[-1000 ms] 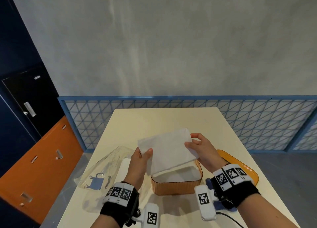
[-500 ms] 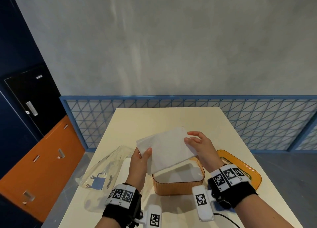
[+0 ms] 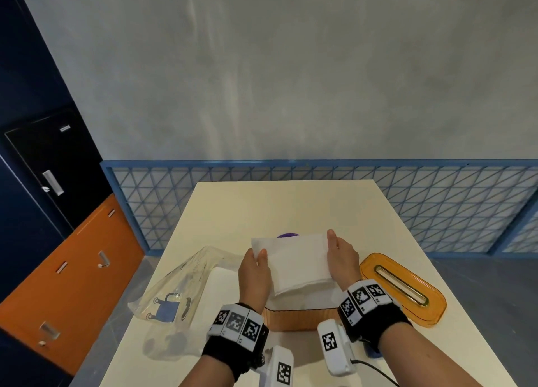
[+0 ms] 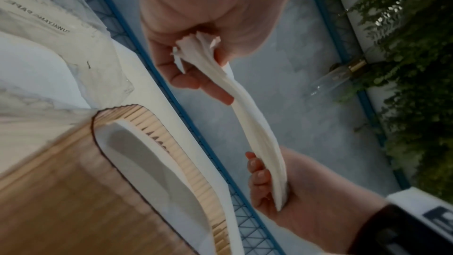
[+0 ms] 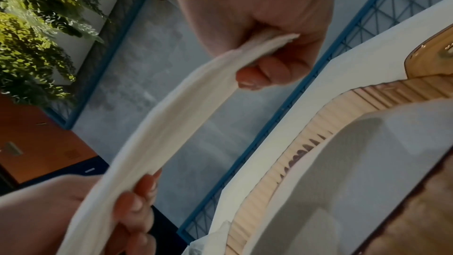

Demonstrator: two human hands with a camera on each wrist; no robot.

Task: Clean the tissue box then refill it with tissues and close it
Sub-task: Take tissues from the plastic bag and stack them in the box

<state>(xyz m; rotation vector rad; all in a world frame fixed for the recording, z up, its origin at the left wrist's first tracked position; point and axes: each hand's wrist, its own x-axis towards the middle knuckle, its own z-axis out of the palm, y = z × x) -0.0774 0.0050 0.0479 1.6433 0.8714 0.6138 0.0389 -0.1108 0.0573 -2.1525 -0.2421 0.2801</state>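
Both hands hold a flat stack of white tissues [image 3: 294, 261] by its short ends, just above the open orange ribbed tissue box [image 3: 294, 318]. My left hand [image 3: 254, 270] pinches the left end, thumb on top; its fingers [image 4: 196, 79] curl under the stack [image 4: 257, 133]. My right hand [image 3: 339, 255] grips the right end, its fingers [image 5: 257, 77] curled beneath the stack [image 5: 159, 133]. White tissues [image 4: 152, 162] lie inside the box [image 5: 282, 152]. The orange lid [image 3: 401, 287], with its slot up, lies on the table to the right of the box.
A crumpled clear plastic wrapper [image 3: 180, 287] with a blue print lies left of the box on the cream table [image 3: 262, 206]. A purple object [image 3: 288, 235] peeks out behind the tissues. A blue mesh fence [image 3: 436, 206] runs beyond the far edge.
The tissue stack went from tilted and raised to level and lower, right over the box opening. Both hands came down with it, still holding its ends.
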